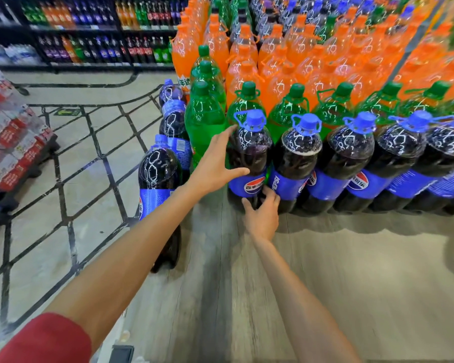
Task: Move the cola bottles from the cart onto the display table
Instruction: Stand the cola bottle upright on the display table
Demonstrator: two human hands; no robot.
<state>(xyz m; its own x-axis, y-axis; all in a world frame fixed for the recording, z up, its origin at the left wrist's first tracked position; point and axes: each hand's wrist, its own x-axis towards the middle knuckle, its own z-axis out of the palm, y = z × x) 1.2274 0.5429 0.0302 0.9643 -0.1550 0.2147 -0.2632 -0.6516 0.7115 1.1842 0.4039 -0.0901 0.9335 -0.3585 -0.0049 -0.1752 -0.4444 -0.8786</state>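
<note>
The leftmost cola bottle [249,153], dark with a blue cap and blue label, stands upright at the left end of the front row on the grey wooden display table [325,271]. My left hand [215,166] wraps its left side, thumb across the front above the label. My right hand [262,216] grips its base, fingers tucked between it and the neighbouring cola bottle [296,158]. More cola bottles [351,163] continue the row to the right. Three further cola bottles [159,176] stand lower, beside the table's left edge. The cart is not clearly in view.
Green bottles [205,119] and orange bottles [286,61] fill the table behind the cola row. Bare tabletop lies in front of the row. Stacked red-and-white packs [11,142] sit on the floor at left. Drink shelves [89,30] line the far wall.
</note>
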